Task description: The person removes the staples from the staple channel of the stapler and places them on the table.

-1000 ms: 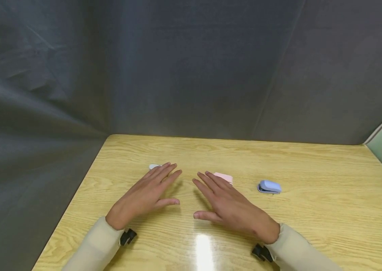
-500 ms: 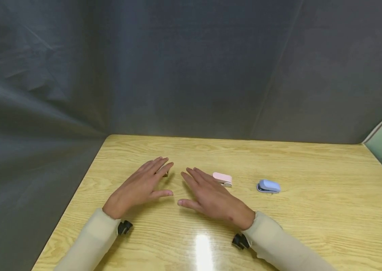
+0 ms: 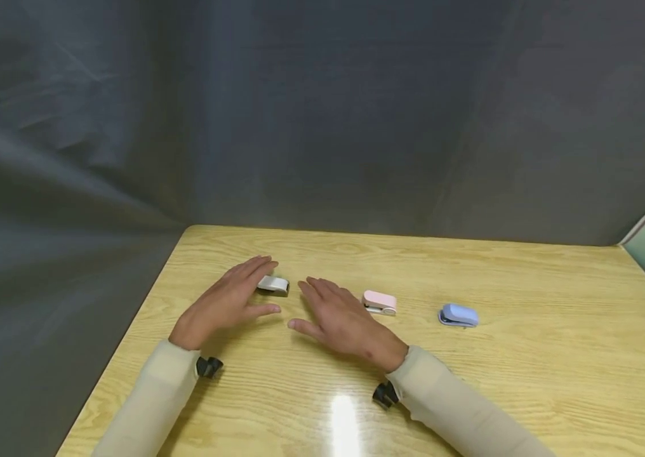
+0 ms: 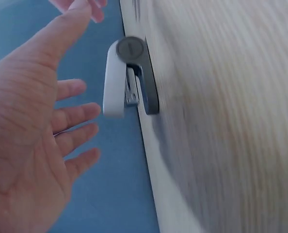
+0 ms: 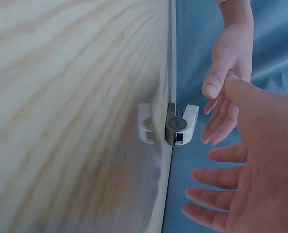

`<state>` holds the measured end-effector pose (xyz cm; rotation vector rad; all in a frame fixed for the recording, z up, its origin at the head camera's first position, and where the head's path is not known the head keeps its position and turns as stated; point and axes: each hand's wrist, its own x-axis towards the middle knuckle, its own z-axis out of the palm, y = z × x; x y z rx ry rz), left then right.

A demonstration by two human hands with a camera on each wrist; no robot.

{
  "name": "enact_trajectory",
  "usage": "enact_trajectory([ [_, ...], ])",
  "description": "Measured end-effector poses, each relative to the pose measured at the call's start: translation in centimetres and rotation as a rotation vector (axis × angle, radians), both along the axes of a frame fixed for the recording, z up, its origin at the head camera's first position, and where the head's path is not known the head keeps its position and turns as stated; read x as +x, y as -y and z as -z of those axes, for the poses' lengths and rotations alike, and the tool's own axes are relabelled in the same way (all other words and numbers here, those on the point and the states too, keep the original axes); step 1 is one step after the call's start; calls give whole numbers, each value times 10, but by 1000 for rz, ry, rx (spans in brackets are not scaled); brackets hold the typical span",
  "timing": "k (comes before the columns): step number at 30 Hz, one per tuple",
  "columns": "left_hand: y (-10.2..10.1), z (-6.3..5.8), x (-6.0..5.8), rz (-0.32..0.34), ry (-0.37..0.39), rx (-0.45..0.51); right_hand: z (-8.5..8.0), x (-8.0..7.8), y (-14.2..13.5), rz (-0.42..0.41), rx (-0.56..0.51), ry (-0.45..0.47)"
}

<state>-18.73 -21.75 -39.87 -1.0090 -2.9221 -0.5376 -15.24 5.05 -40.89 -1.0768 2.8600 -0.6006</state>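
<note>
A small white and grey stapler stands on the table, partly covered by my left hand in the head view. That hand hovers at its left side, fingers extended and thumb apart, holding nothing. My right hand hovers to the stapler's right, fingers extended too, with nothing in it. The left wrist view shows the white stapler side-on, its arm raised off the grey base, beyond the fingers. In the right wrist view the stapler stands end-on between both hands.
A pink stapler sits just right of my right hand. Farther right is a light blue stapler. The wood-grain table ends at a dark curtain behind and at the left.
Both hands have shifted left and slightly away from me, the right one farther. The white stapler, mostly covered before, now shows between them, and the pink stapler is uncovered.
</note>
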Motion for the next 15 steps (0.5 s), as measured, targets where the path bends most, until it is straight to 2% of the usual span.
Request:
enact_trajectory([
  [6, 7, 6, -12, 14, 3, 78, 1, -11, 7, 43, -30, 29],
  [15, 8, 9, -26, -39, 108, 117, 3, -25, 16, 113, -131, 92],
])
